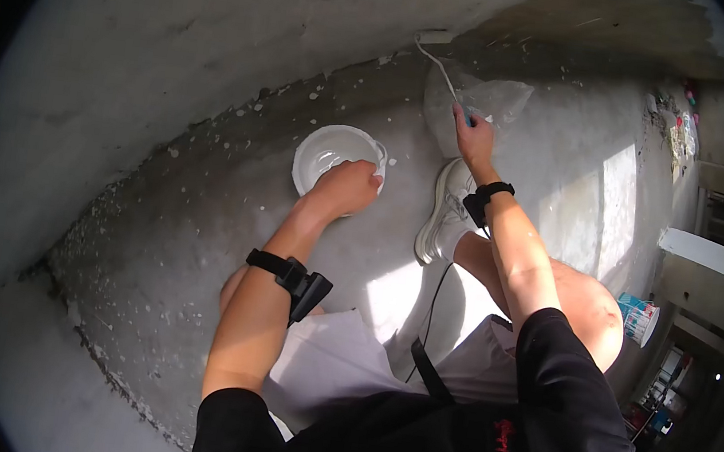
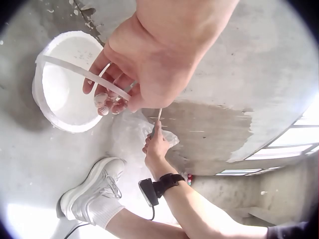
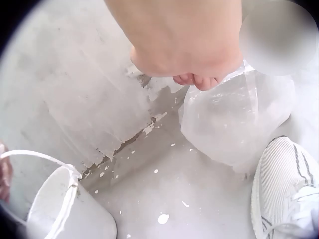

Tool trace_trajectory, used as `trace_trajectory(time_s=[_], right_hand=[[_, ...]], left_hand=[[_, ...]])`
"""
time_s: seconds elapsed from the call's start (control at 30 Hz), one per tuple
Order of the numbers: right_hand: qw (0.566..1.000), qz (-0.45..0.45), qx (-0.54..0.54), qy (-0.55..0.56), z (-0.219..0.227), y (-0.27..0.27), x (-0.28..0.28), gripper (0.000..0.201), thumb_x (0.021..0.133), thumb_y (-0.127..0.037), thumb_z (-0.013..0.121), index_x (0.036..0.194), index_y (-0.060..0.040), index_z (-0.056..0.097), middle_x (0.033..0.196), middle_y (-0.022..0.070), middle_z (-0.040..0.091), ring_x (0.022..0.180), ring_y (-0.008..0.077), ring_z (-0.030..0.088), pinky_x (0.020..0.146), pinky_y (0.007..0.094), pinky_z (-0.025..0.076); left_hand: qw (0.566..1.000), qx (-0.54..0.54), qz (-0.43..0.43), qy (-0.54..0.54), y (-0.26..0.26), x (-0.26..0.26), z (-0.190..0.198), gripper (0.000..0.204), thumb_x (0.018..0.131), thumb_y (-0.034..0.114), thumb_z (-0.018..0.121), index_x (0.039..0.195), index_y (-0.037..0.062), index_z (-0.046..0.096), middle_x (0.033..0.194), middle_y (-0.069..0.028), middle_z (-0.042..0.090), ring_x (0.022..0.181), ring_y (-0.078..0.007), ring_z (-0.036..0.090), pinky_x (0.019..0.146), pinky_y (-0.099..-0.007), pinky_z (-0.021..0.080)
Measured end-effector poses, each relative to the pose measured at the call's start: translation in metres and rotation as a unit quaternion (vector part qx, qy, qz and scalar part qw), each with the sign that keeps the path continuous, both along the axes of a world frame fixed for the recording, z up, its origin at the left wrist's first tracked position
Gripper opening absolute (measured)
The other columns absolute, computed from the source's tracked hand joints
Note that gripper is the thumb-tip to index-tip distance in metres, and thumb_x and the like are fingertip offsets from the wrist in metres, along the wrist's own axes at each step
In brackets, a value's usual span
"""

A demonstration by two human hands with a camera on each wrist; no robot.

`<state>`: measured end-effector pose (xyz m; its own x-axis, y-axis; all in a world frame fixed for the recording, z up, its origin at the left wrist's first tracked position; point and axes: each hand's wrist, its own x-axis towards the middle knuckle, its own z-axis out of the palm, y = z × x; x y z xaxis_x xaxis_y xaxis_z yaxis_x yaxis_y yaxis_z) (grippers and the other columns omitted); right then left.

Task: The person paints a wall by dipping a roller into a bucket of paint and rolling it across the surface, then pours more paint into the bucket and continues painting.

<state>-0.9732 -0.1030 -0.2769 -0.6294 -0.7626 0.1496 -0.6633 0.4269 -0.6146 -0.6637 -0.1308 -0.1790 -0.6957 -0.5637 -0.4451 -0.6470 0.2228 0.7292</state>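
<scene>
A white bucket [image 1: 299, 164] stands on the floor near the wall, its inside white and wet-looking. My left hand [image 1: 350, 187] grips the bucket's white bail handle [image 2: 75, 68], which is raised over the rim. White paint coats some of the left fingertips in the left wrist view. Ahead and to the right, my right hand [image 1: 477, 143] holds a paint roller by its grip, thumb along it. The long thin rod leads to the roller's white head [image 1: 435, 36], at the foot of the wall. The right wrist view hides the roller behind the hand.
A clear plastic bag [image 3: 234, 119] lies on the floor below the right hand. My white shoe [image 1: 449, 209] is between bucket and bag. White paint spots [image 3: 163, 218] dot the floor along the wall [image 1: 178, 35]. A blue-and-white pail [image 1: 637, 318] stands beyond my right knee.
</scene>
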Motion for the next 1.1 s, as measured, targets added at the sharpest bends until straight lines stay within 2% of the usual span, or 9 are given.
trace_trajectory(time_s=[0.23,0.3,0.43,0.73,0.8,0.83,0.93,1.03,1.1], right_hand=[[0.995,-0.024,0.097,-0.003,0.013,-0.003,0.009,0.066,0.082,-0.059,0.063,0.072,0.0056,0.064,0.062,0.0261,0.055,0.056,0.0398,0.051,0.058,0.0442,0.043],[0.998,-0.047,-0.001,-0.042,0.014,0.001,0.012,0.065,0.082,-0.058,0.064,0.073,0.0059,0.064,0.060,0.0248,0.054,0.055,0.0361,0.052,0.058,0.0436,0.042],[0.996,-0.058,-0.035,-0.054,0.017,0.001,0.018,0.064,0.083,-0.057,0.065,0.073,0.0062,0.064,0.059,0.0233,0.053,0.054,0.0325,0.052,0.057,0.0425,0.042],[0.992,-0.007,0.128,0.001,0.032,-0.011,0.005,0.071,0.081,-0.063,0.062,0.071,0.0065,0.065,0.065,0.0288,0.058,0.063,0.0446,0.058,0.061,0.0485,0.044],[0.989,-0.029,0.140,0.021,0.034,-0.016,0.004,0.072,0.080,-0.063,0.065,0.062,0.0069,0.061,0.053,0.0221,0.052,0.050,0.0309,0.051,0.055,0.0441,0.042],[0.990,-0.024,0.141,0.020,0.032,-0.012,0.005,0.072,0.080,-0.063,0.065,0.062,0.0069,0.061,0.053,0.0221,0.052,0.050,0.0309,0.051,0.055,0.0441,0.042],[0.997,-0.045,0.054,-0.020,0.025,-0.003,0.008,0.068,0.078,-0.060,0.067,0.064,0.0061,0.064,0.055,0.0246,0.054,0.053,0.0366,0.056,0.055,0.0452,0.043],[0.996,-0.077,0.038,-0.004,0.023,0.006,0.003,0.066,0.078,-0.058,0.069,0.066,0.0059,0.065,0.055,0.0236,0.054,0.051,0.0312,0.054,0.054,0.0428,0.042],[0.994,-0.077,-0.073,0.008,0.026,0.005,0.000,0.065,0.081,-0.056,0.068,0.064,0.0060,0.062,0.052,0.0194,0.047,0.048,0.0244,0.045,0.051,0.0411,0.038]], left_hand=[[1.000,-0.008,0.002,-0.005,0.001,-0.003,-0.001,0.032,0.093,0.024,0.051,0.099,-0.0035,0.066,0.096,-0.0280,0.066,0.094,-0.0433,0.063,0.085,-0.0467,0.047],[1.000,-0.010,0.001,-0.006,0.001,-0.003,0.000,0.032,0.093,0.024,0.051,0.099,-0.0033,0.067,0.096,-0.0280,0.066,0.094,-0.0433,0.063,0.086,-0.0466,0.047],[1.000,-0.007,0.001,0.004,0.001,-0.005,-0.002,0.032,0.094,0.024,0.051,0.100,-0.0031,0.066,0.096,-0.0282,0.066,0.094,-0.0432,0.063,0.086,-0.0468,0.047],[1.000,0.014,0.007,-0.005,0.000,-0.007,0.002,0.032,0.094,0.025,0.051,0.100,-0.0028,0.066,0.094,-0.0270,0.067,0.092,-0.0424,0.064,0.085,-0.0455,0.047],[1.000,0.019,0.005,-0.008,-0.001,-0.004,0.002,0.032,0.094,0.025,0.051,0.100,-0.0021,0.066,0.095,-0.0271,0.067,0.092,-0.0426,0.063,0.084,-0.0451,0.047],[1.000,0.019,0.010,-0.010,0.001,-0.003,0.001,0.032,0.094,0.025,0.051,0.100,-0.0021,0.066,0.095,-0.0271,0.067,0.092,-0.0426,0.063,0.084,-0.0451,0.047],[1.000,0.012,0.015,0.001,-0.001,-0.002,0.002,0.031,0.094,0.025,0.052,0.101,-0.0014,0.066,0.096,-0.0270,0.067,0.093,-0.0430,0.063,0.085,-0.0455,0.047],[1.000,0.006,0.002,-0.002,-0.001,-0.005,0.007,0.031,0.094,0.025,0.052,0.101,-0.0011,0.067,0.097,-0.0268,0.066,0.095,-0.0428,0.063,0.086,-0.0460,0.048],[1.000,-0.001,0.000,-0.030,-0.002,-0.006,0.010,0.032,0.093,0.026,0.052,0.101,-0.0010,0.067,0.098,-0.0272,0.066,0.096,-0.0423,0.063,0.087,-0.0463,0.048]])
